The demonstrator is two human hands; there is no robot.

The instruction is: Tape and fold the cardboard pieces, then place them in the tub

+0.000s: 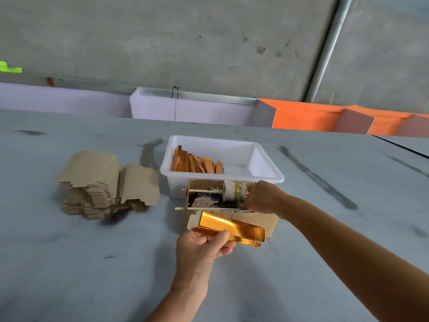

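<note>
My left hand (pixel 204 247) pinches a gold-faced cardboard piece (pixel 232 226), partly folded, just above the table. My right hand (pixel 262 198) is closed at the right end of a makeshift cardboard tape holder (pixel 209 198), whose white tape roll (pixel 229 190) sits on a wooden stick; I cannot see what the fingers grip. Directly behind the holder stands a white plastic tub (pixel 267 159). Several folded gold pieces (pixel 197 162) lean in the tub's left half.
A thick stack of flat brown cardboard blanks (pixel 104 184) lies on the grey table (pixel 69 263) to the left of the tub. Lilac and orange panels (pixel 301 115) stand along the table's far edge. Behind them rises a concrete wall.
</note>
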